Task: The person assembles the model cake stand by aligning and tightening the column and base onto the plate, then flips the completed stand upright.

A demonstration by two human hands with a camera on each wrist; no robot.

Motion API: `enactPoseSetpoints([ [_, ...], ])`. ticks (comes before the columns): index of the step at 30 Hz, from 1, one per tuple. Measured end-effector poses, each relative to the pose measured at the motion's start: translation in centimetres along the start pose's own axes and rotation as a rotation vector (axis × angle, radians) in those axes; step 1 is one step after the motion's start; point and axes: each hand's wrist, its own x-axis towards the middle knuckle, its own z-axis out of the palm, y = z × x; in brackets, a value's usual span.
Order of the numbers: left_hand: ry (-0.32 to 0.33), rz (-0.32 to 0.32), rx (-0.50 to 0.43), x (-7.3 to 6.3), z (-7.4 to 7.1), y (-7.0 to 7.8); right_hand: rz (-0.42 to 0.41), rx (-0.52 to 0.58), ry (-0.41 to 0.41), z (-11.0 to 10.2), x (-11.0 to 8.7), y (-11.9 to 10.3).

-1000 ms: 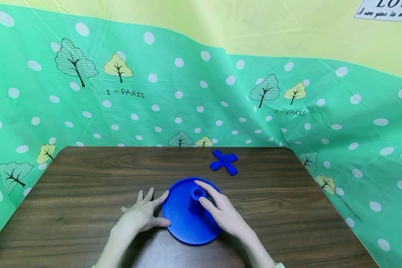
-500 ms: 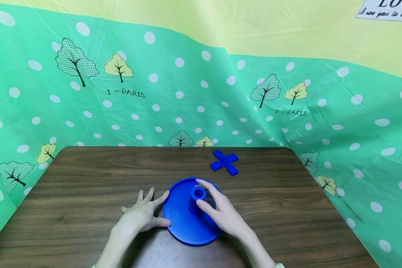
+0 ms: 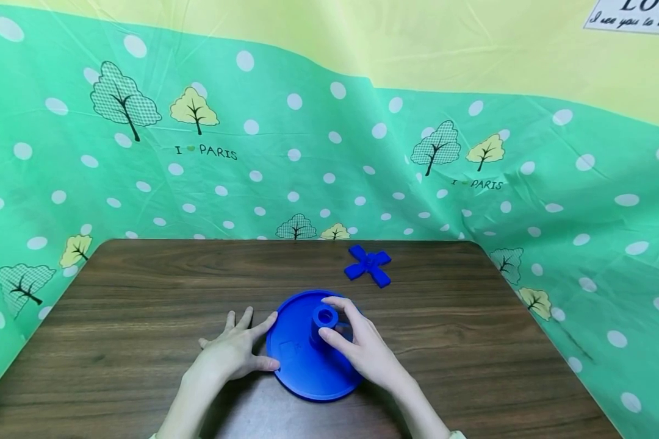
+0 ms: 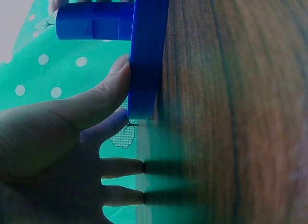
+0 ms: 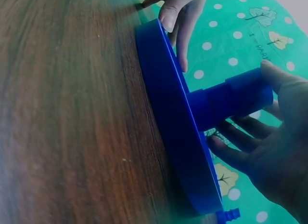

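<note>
A flat blue disc [image 3: 302,372] with a raised rim lies on the table, and a hollow blue tube [image 3: 317,338] stands upright from its middle. My right hand [image 3: 370,350] grips the tube near its top, thumb on the near side and index finger curled round the far side. The right wrist view shows the thumb tip at the tube's upper end [image 5: 257,89], the other fingers below. My left hand [image 3: 230,353] is spread at the disc's left edge, thumb and index fingertips against the rim [image 4: 144,65], the other fingers splayed out over the wood.
Farther back on the table lies a blue four-armed cross piece [image 3: 368,263] with a small raised centre. The brown wood-grain table [image 3: 170,286] meets a green dotted cloth [image 3: 225,201] hanging behind and at the sides.
My right thumb has slid left along the near side of the tube, and the index finger has bent further round it. The left hand, disc and cross piece stay where they were.
</note>
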Motion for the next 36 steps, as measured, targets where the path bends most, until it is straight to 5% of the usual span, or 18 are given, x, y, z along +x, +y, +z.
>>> enactPoseSetpoints([
  [9, -0.002, 0.000, -0.004, 0.01, 0.00, -0.03, -0.031, 0.006, -0.055, -0.35, 0.17, 0.30],
  [18, -0.003, -0.004, -0.004, 0.03, 0.03, 0.02, -0.042, -0.015, 0.006, -0.21, 0.03, 0.49],
  [28, -0.004, -0.004, -0.003, 0.01, 0.03, 0.03, -0.028, -0.016, -0.059, -0.26, 0.11, 0.28],
  [36, -0.005, -0.007, -0.001, -0.02, 0.02, 0.09, -0.014, -0.016, -0.034, -0.32, 0.04, 0.22],
])
